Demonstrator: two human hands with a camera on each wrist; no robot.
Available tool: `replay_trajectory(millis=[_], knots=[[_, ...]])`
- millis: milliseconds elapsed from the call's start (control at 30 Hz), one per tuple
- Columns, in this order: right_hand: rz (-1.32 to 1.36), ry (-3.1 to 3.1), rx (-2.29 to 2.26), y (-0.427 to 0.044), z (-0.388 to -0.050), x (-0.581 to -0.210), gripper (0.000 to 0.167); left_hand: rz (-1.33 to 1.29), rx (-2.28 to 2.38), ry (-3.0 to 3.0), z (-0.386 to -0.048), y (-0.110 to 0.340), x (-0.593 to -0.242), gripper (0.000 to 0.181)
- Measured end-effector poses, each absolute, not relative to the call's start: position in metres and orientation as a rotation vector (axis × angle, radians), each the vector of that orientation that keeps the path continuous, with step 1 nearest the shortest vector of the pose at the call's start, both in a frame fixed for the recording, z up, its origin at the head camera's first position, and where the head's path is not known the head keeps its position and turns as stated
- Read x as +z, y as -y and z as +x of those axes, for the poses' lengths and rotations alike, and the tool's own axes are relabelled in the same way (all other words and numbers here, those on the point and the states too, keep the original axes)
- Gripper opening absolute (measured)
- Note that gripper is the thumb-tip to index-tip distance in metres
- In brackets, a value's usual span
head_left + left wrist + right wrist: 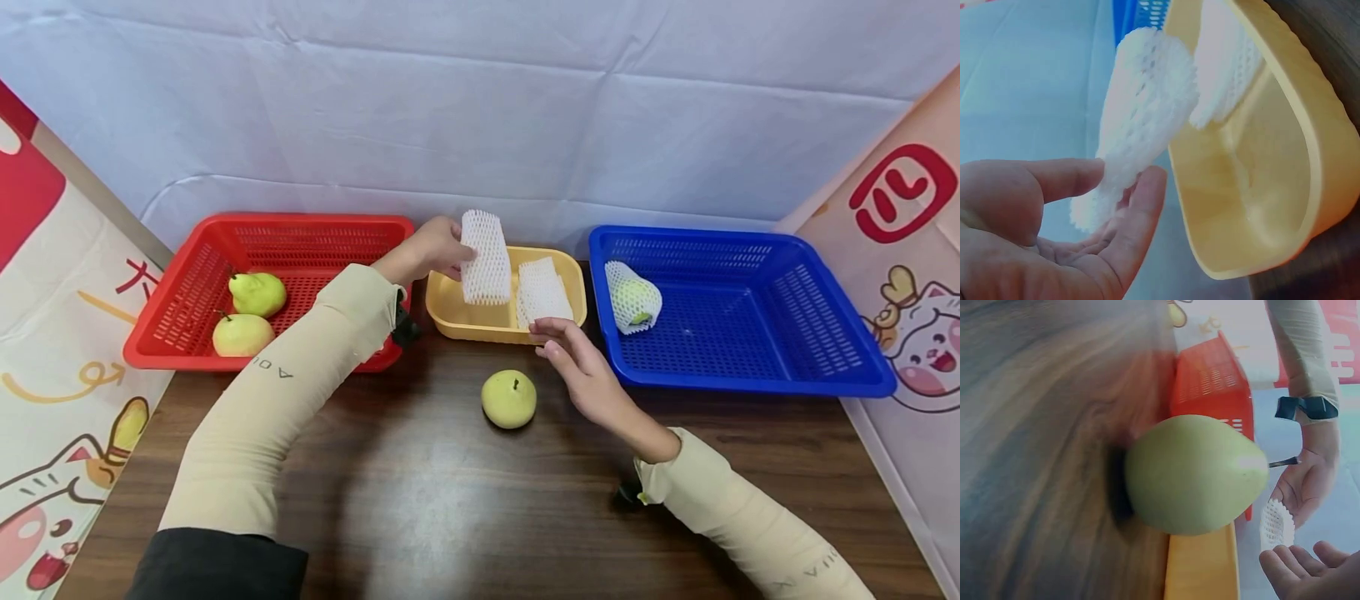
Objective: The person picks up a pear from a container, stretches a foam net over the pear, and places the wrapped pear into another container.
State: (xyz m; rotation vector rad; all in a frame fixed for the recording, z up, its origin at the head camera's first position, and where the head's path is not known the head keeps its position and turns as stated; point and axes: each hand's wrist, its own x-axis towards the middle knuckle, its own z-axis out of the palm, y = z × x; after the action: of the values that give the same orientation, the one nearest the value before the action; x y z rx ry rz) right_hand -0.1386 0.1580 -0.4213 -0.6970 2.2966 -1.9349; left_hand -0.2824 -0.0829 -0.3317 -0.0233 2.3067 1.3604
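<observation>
Your L forearm crosses the red basket (315, 219) and hides its near R corner, so can't tell what's under there. Both arms run off the head view's bottom edge; R wrist cam has the pear blocking part of the red basket & tray, w/ counter (420, 533) blurred. Fruit inside the net in the blue basket (750, 385) is hard to ID.

Your L hand (429, 248) has its grip pinched on a foam net sleeve (486, 258): white, open mesh, flattish, zigzag ends, held upright above the L part of the yellow tray (487, 335), mid far edge of counter. Your R hand (581, 375) holds nothing, fingers apart, tips by the tray's near rim; can't tell if touching.

Round yellow-green pear (509, 400) sits stem-up on counter, nearer you than the tray.

Tray: 2nd foam sleeve (543, 293), R part. Red basket, far L corner: green pear (257, 293) + paler pear (243, 336). Blue basket, far R corner: netted fruit (635, 296) at its L wall.
</observation>
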Motion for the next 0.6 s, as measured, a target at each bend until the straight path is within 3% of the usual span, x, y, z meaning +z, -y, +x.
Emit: replay_trajectory(millis=[267,600], knots=[[-0.625,-2.089,-2.065,-0.154,-0.146,-0.412,0.041,0.053,1.527,-2.328,-0.267,0.072,-0.328,0.028],[-0.327,-1.662,-2.232,-0.151,-0.155,-0.402,0.050,0.294,1.617,-2.385,-0.237,0.060,-0.327,0.025]])
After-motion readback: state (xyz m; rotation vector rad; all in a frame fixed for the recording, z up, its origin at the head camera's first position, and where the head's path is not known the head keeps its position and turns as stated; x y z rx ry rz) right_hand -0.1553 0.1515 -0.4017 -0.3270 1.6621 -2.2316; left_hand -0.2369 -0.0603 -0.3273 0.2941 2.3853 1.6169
